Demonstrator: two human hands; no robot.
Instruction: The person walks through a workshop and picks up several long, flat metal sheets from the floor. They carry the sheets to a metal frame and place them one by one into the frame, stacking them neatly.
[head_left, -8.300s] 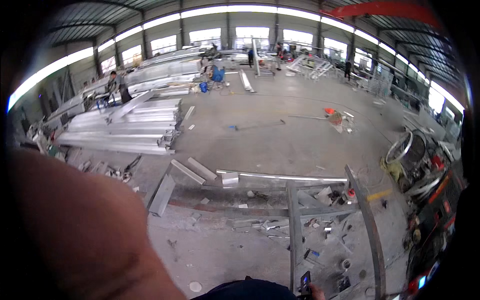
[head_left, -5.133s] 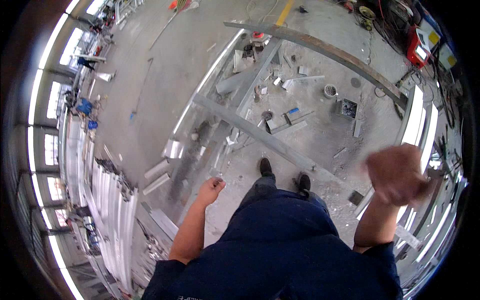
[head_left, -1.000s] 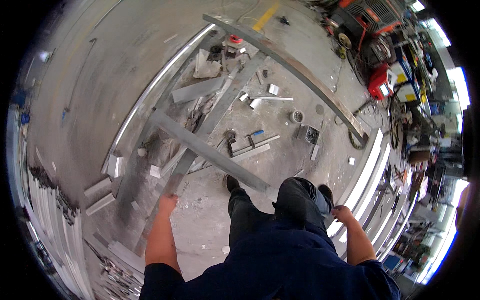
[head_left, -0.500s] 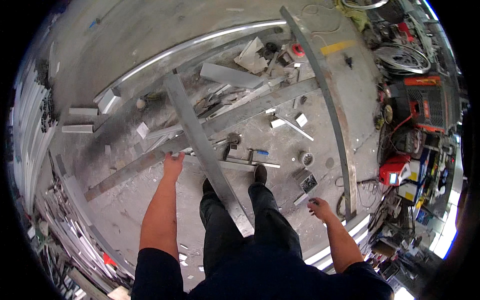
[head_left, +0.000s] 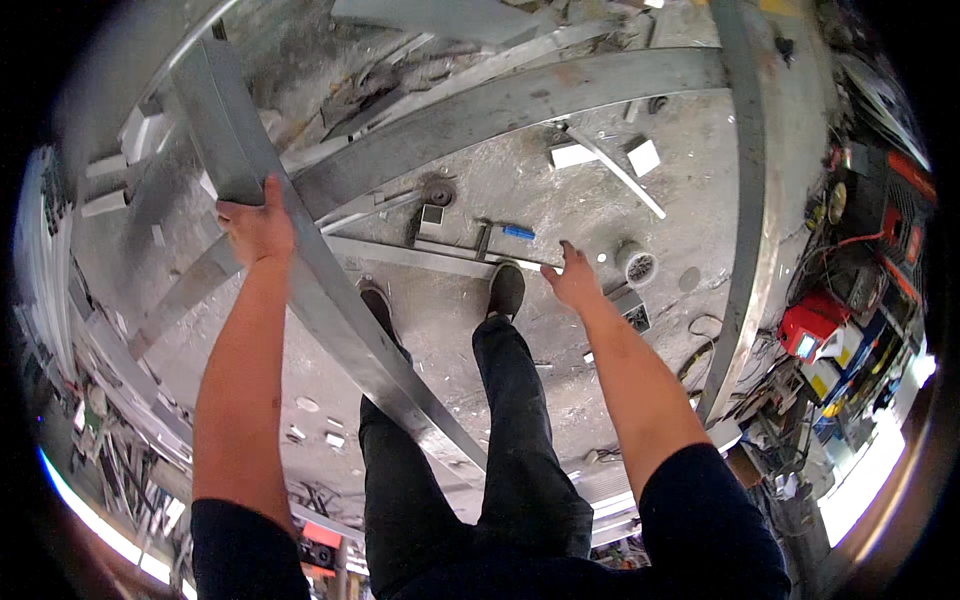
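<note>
Head view, left hand: [head_left: 258, 222] fingers and thumb clasped across the upper part of the steel beam
Steel beam: [head_left: 340, 315] runs slantwise over the crossbeam [head_left: 520, 102], passes in front of the left shin, near end between the legs
Right hand: [head_left: 576, 284] bare, fingers spread, near the square box [head_left: 622, 302] and round tub [head_left: 625, 256]
Floor: [head_left: 560, 370] blue-handled tool [head_left: 518, 232] lies ahead of the right shoe [head_left: 507, 289]
</note>
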